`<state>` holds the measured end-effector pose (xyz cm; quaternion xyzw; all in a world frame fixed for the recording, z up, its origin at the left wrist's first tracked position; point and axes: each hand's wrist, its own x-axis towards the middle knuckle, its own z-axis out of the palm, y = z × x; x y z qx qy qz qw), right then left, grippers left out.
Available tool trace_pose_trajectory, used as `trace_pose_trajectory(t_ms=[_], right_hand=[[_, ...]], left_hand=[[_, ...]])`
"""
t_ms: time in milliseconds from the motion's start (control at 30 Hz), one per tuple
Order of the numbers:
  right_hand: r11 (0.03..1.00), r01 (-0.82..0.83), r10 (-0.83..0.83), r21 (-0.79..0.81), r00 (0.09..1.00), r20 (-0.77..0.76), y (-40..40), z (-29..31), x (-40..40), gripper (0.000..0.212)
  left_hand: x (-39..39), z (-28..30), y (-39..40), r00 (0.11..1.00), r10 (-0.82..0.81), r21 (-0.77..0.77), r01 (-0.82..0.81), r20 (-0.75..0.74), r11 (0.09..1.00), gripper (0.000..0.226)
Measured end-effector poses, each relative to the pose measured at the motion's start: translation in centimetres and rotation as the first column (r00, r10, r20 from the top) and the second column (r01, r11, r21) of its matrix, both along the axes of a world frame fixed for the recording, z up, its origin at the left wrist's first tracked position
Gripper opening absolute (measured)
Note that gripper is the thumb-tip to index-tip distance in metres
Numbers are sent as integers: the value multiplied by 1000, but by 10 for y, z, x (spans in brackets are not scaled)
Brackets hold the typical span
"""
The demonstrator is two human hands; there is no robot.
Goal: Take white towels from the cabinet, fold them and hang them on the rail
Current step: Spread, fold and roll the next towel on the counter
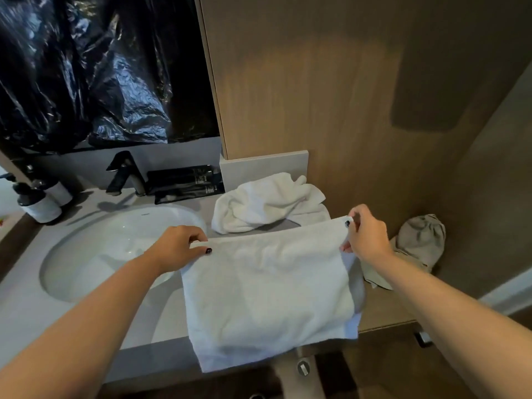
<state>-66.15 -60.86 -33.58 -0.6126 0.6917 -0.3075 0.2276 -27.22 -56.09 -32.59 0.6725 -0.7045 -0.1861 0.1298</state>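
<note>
While the left hand (178, 249) is pinching one top corner of the folded white towel (267, 298) and the right hand (365, 234) is pinching the other, its long edge is running left to right between them, the body hanging over the countertop (26, 306) edge (a second crumpled towel (267, 205) is lying behind).

**Bathroom vanity and wood-panelled corner**

A grey countertop (23, 286) holds a white oval sink (115, 243) with a black faucet (122, 174) behind it. Black plastic sheeting (95, 70) covers the wall above. Brown wood panelling (331, 82) fills the right side, warm light falling across it, with dark dispenser bottles (37, 200) at the left edge
</note>
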Motion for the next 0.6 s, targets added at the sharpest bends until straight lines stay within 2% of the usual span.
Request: trace_pose_trajectory(t_ms=[100,200,267,333,400,467,500,533,600], right_hand=[[996,92,-92,-5,994,-63,-14,-28,22,10],[990,142,-143,-15,989,-41,-23,-50,40,10],[986,164,-164,-21,986,-1,-26,-62,49,13],[993,115,-115,-14,993,17,-22,-74,59,26],[998,32,-30,56,999,-38,-12,-83,74,46],[985,-81,111,149,972,-209,2,-97,89,64],[972,-147,199,186,931,-307,9,-104,97,68],[953,-222,287,206,878,-383,16,-110,105,68],[886,-418,462,202,744,-482,26,-118,121,61]], left_hand=[[5,-35,-15,988,149,10,-149,-40,989,9],[-3,-61,-25,960,275,-19,-275,56,961,3],[-6,-77,-27,940,321,-111,-309,114,944,9],[-8,-95,-28,915,357,-178,-326,185,928,13],[-17,-110,-22,897,418,-242,-378,141,894,25],[-35,-118,-9,933,359,-319,-337,13,886,41],[-46,-124,-1,961,277,-328,-266,-14,907,44],[-58,-127,7,982,187,-306,-181,-8,935,46],[-73,-136,16,998,52,-142,-45,44,989,59]])
